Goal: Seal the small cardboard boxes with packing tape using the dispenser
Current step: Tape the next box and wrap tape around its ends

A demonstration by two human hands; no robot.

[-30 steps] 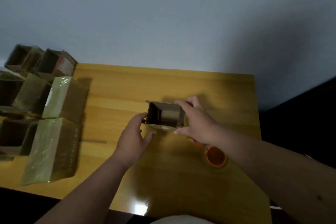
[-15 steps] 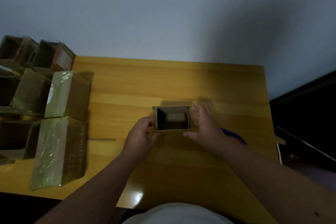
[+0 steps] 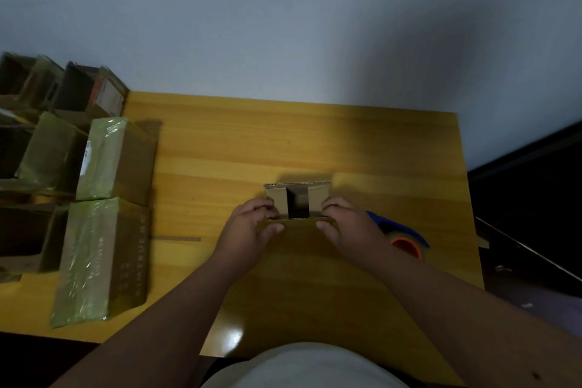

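Now: your left hand and right hand pinch the small cardboard box, folding side flaps inward | tape dispenser waits just right for sealing.

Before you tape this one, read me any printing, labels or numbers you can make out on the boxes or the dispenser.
Nearest taped box, side face: rows of pale printed characters, too blurred to read.
Taped box behind it: white label on its left edge, print too small to read.
Open box at the back: pale label with a red strip, unreadable.
Small box between the hands: no print visible.
Tape dispenser: no print visible.
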